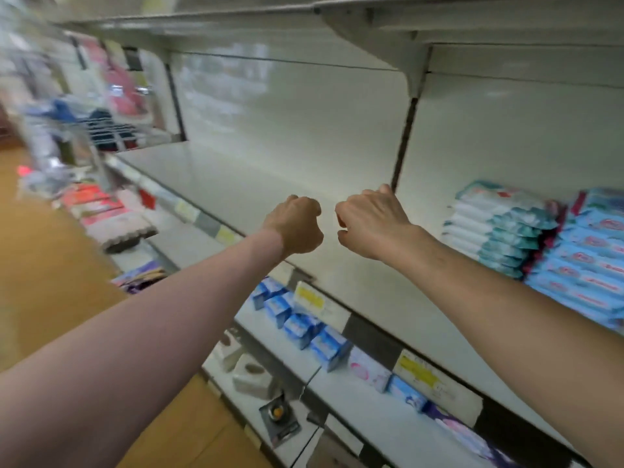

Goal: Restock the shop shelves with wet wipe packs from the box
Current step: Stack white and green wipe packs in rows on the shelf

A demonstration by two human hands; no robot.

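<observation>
While both arms reach over the shelf (253,184), we note left grip (297,228) and right grip (369,224) clenched, empty; wet wipe packs (496,228) stacked on it, apart to the right.

Light: bright, even, cool white on the shelf (256,184); source out of view
Glare: pale washed reflections on the back panel (236,89) above the shelf
Shadows: faint; dark band under the shelf's lip
Blur: heavy motion smear left of the shelf; floor (50,282) streaked; wipe packs (499,228) at the shelf's right end soft
Distortion: wide-angle; shelf lines bow outward
</observation>
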